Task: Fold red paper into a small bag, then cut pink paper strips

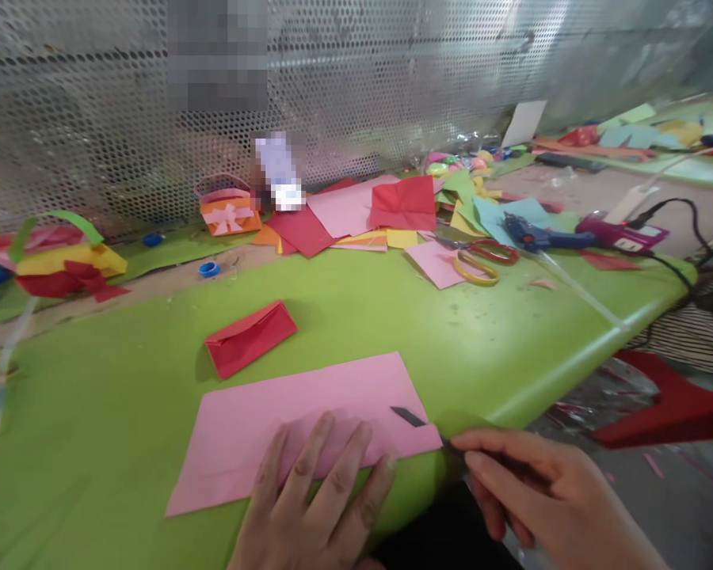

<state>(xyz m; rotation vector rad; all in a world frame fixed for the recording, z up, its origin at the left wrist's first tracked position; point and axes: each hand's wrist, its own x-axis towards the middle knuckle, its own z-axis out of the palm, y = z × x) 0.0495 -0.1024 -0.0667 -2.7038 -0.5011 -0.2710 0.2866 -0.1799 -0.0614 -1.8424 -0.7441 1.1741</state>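
A pink sheet of paper (309, 404), seemingly folded, lies on the green tabletop in front of me. Pressed flat on its near edge is my left hand (314, 499), fingers spread. My right hand (528, 483) is at the sheet's lower right corner, thumb and fingers pinching a thin dark blade (409, 416). The blade's pointed tip shows above the pink paper, while a flap of the paper covers its middle. How the blade's handle end looks is hidden by my fingers. Just beyond the sheet rests a folded red paper piece (251, 340).
Red-handled scissors (487, 252), a blue glue gun (540, 235) and a purple power strip (623, 235) with cables lie at the right. Paper baskets (230, 214) and coloured sheets (348, 207) line the back, before a perforated metal panel (362, 95). The table's right edge (570, 380) is close.
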